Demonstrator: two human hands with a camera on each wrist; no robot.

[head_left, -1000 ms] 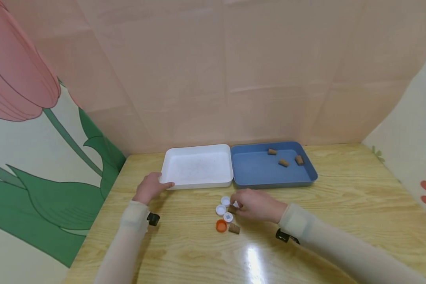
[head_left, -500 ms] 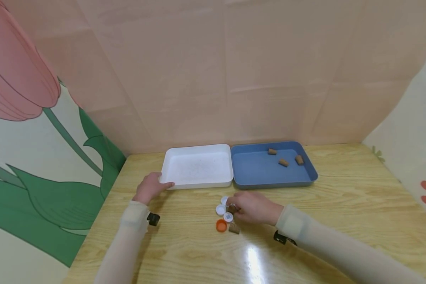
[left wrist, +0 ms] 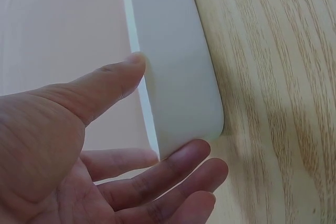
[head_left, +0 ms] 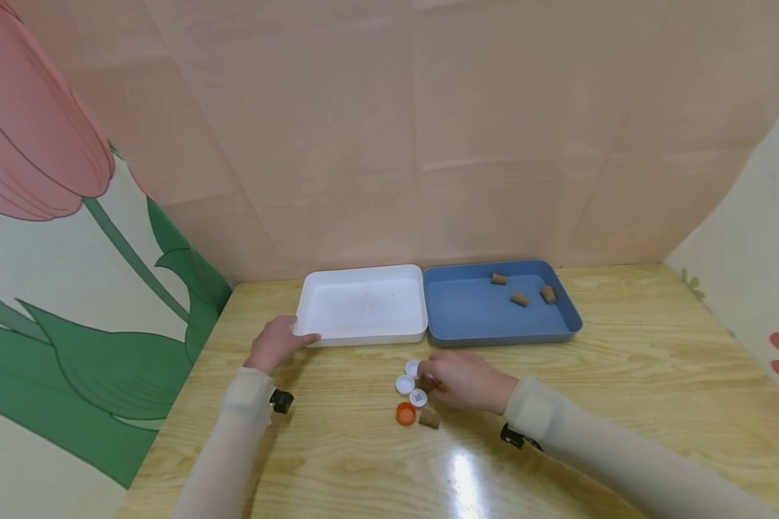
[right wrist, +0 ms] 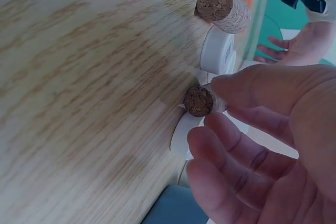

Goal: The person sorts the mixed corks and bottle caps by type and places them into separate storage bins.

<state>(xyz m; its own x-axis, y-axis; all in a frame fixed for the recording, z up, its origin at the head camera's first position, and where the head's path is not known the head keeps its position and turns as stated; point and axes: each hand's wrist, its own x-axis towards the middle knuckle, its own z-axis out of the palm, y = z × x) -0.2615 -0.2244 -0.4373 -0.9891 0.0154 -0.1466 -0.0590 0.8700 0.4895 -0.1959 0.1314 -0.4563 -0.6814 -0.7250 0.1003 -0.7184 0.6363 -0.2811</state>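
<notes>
My left hand [head_left: 277, 344] holds the near left corner of the white tray [head_left: 363, 339]. In the left wrist view the thumb lies at the rim and the curved fingers touch the corner. With thumb and fingers, my right hand [head_left: 469, 380] pinches a brown cork [right wrist: 199, 101] low over the table, among white bottle caps [head_left: 405, 385]. Another cork [head_left: 430, 418] lies nearer, beside an orange bottle cap [head_left: 405, 414]. A white cap with a marked top [head_left: 418, 398] sits between them. The right fingers partly hide the pinched cork in the head view.
To the right of the white tray, side by side with it, stands a blue tray [head_left: 480, 317] holding 3 corks [head_left: 519, 298]. Both trays are at the back of the wooden table [head_left: 337, 454], near the pinkish covered wall [head_left: 402, 144].
My right hand has shifted slightly left and nearer, closing on the cork among the caps. The left hand has stayed at the white tray's corner. The trays keep their places.
</notes>
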